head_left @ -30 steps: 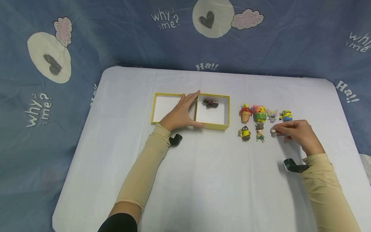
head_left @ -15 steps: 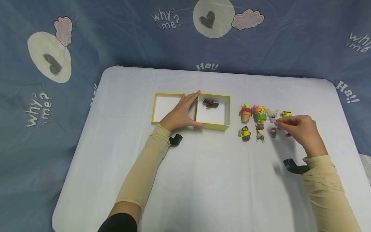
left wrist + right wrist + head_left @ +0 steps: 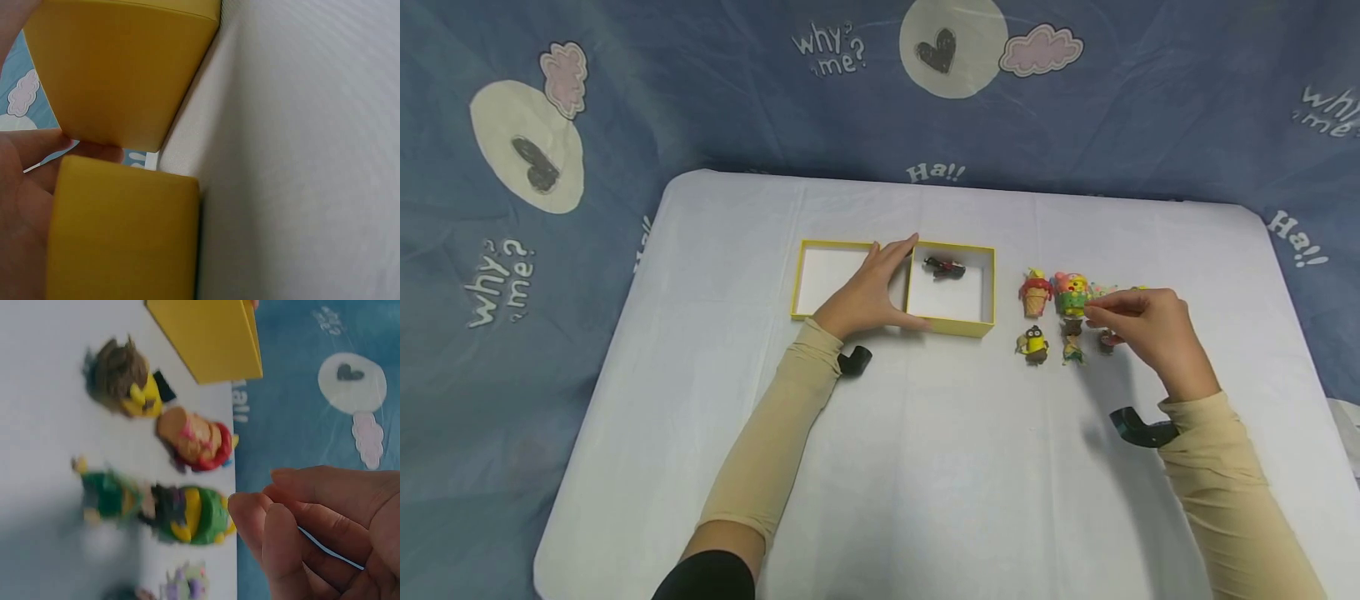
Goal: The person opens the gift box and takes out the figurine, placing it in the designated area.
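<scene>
My left hand (image 3: 872, 296) spans the near end of a yellow-edged box (image 3: 958, 327), thumb along its front wall and fingers at its back edge. A dark figurine (image 3: 945, 267) lies inside this box. In the left wrist view my fingers (image 3: 37, 145) reach past the gap between two yellow boxes. My right hand (image 3: 1153, 333) hovers over the figurines, thumb and fingers loosely bent; the right wrist view shows nothing between the fingertips (image 3: 281, 531). Beneath and beside it are a doll in green (image 3: 1072, 350), a green-and-yellow figurine (image 3: 1072, 292) and a small brown figurine (image 3: 1106, 342), partly hidden.
A second yellow-edged box (image 3: 820, 283) adjoins the first on its left. An ice-cream-cone figurine (image 3: 1035, 302) and a minion figurine (image 3: 1035, 343) stand between the boxes and my right hand. A pale figurine (image 3: 1101, 290) lies partly behind that hand. All rest on a white-covered table (image 3: 970, 467).
My right hand has risen from beside the small figurine and moved left over the group. That figurine stays on the table and now looks browner. My left hand has stayed still.
</scene>
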Action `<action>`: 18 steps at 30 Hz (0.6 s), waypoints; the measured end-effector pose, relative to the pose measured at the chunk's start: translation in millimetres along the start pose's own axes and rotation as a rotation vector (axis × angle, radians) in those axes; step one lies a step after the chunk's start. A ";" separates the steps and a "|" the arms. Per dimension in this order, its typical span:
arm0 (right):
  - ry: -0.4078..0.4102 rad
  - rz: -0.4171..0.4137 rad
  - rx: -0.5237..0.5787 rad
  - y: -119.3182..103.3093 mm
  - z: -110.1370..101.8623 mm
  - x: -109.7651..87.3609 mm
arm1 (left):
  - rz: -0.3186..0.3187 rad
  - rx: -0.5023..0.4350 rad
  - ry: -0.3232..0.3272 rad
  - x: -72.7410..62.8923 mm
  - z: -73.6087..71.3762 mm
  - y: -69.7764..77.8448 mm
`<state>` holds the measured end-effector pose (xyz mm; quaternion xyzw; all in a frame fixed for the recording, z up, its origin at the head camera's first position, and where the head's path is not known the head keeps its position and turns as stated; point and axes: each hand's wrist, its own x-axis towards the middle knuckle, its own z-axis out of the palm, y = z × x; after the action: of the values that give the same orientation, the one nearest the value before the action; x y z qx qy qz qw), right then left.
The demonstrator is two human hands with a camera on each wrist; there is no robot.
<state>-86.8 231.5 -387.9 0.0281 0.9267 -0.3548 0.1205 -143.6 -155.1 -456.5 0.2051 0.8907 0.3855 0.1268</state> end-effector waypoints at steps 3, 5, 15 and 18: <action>-0.018 -0.009 0.020 -7.2 6.0 2.1 | -0.001 0.003 -0.002 -0.2 -0.5 -0.8; -0.024 -0.010 0.034 -11.6 8.8 3.2 | 0.001 0.003 -0.001 -0.2 -0.6 -0.7; -0.085 0.037 0.334 -36.0 27.2 8.6 | 0.015 0.011 -0.004 0.7 -0.2 -2.6; -0.101 0.030 0.448 -42.9 34.3 10.6 | 0.018 0.012 -0.003 0.4 -0.2 -2.8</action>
<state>-96.0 176.3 -387.2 0.0503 0.8170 -0.5509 0.1627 -144.8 -156.8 -458.4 0.2146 0.8909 0.3808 0.1233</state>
